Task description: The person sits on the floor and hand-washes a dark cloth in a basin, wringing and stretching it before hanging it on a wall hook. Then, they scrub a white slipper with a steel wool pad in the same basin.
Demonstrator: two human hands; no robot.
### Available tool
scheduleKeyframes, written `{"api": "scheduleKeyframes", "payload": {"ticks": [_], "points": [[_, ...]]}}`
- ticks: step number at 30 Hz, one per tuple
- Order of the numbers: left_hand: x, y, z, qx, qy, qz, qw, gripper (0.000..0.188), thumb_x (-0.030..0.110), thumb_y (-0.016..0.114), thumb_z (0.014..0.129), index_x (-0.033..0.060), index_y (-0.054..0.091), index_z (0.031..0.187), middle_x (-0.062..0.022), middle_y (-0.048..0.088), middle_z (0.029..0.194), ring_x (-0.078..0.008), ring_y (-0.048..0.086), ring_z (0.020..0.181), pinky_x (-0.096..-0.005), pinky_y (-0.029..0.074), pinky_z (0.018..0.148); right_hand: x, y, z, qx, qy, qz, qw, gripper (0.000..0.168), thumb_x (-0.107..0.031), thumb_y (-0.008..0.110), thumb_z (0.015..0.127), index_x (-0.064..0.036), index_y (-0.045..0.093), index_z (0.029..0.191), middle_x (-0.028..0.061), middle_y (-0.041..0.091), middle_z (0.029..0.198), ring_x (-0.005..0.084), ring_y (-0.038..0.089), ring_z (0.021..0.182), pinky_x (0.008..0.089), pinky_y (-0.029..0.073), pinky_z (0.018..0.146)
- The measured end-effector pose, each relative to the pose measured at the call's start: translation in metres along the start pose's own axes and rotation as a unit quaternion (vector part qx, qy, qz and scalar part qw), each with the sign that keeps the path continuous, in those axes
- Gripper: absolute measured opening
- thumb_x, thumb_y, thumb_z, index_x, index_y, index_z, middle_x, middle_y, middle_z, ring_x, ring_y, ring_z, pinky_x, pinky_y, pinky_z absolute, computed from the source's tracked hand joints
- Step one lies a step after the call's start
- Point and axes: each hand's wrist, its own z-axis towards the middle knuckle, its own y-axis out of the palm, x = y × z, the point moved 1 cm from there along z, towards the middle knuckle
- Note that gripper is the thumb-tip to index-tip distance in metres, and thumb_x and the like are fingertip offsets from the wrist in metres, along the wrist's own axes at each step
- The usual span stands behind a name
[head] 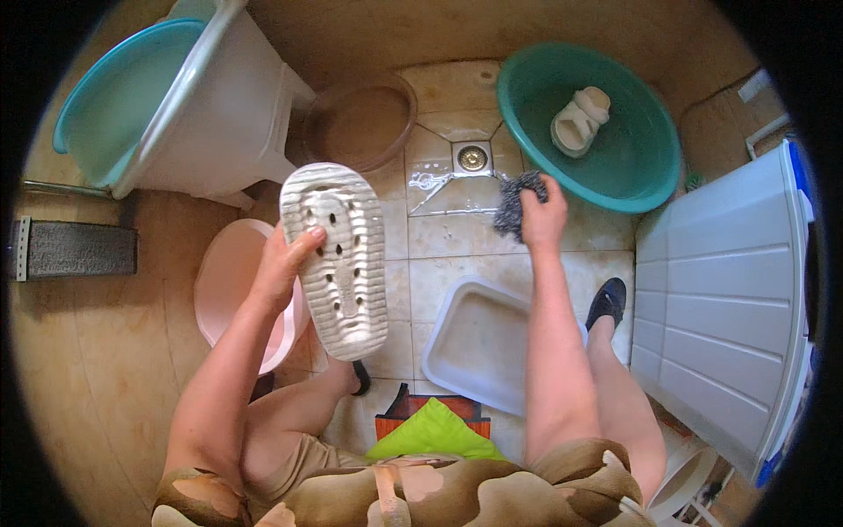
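My left hand [283, 263] grips a pale slipper [349, 263] by its side, the ribbed sole with several holes facing up towards me. My thumb lies on the sole, and the slipper is in the air over the tiled floor. On the right, my right hand [545, 214] holds a dark grey scouring pad [517, 205] between thumb and fingers, apart from the slipper. Just beyond that hand, another pale slipper or sandal [581, 122] lies in a green plastic basin [670, 155].
A floor drain [472, 158] lies ahead in wet tiles. A pink basin [230, 263] and a brown basin [362, 122] are left; a white tray-like basin [474, 342] is near my knees. A white plastic cabinet [724, 296] stands right, a white stand [217, 118] upper left.
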Motion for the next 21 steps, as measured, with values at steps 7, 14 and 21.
{"api": "scheduleKeyframes", "payload": {"ticks": [7, 14, 21], "points": [[-0.005, 0.007, -0.003, -0.009, -0.092, -0.119, 0.989, 0.052, 0.037, 0.064, 0.088, 0.0003, 0.055, 0.124, -0.0124, 0.063, 0.114, -0.0204, 0.06, 0.104, -0.0346, 0.045, 0.095, 0.0, -0.029, 0.055, -0.056, -0.023, -0.126, 0.99, 0.05, -0.021, 0.06, 0.078, -0.005, 0.057, 0.125, 0.0185, 0.058, 0.127, 0.0344, 0.056, 0.116, 0.0407, 0.044, 0.098], [-0.003, 0.008, -0.002, -0.027, -0.126, -0.136, 0.982, 0.053, 0.04, 0.061, 0.09, 0.0009, 0.055, 0.126, -0.0123, 0.064, 0.116, -0.0219, 0.06, 0.106, -0.0358, 0.046, 0.096, 0.036, -0.033, 0.067, -0.181, 0.038, -0.265, 0.946, 0.062, -0.03, 0.059, 0.078, -0.006, 0.052, 0.135, 0.0158, 0.051, 0.138, 0.0326, 0.05, 0.125, 0.0397, 0.041, 0.105], [0.0, 0.014, 0.0, -0.056, -0.132, -0.196, 0.97, 0.054, 0.04, 0.06, 0.091, 0.0001, 0.054, 0.127, -0.0155, 0.063, 0.117, -0.0248, 0.063, 0.106, -0.0397, 0.048, 0.097, 0.027, -0.036, 0.063, -0.176, 0.049, -0.297, 0.937, 0.051, -0.031, 0.059, 0.078, -0.006, 0.061, 0.123, 0.016, 0.058, 0.127, 0.0336, 0.055, 0.118, 0.0419, 0.044, 0.099]]}}
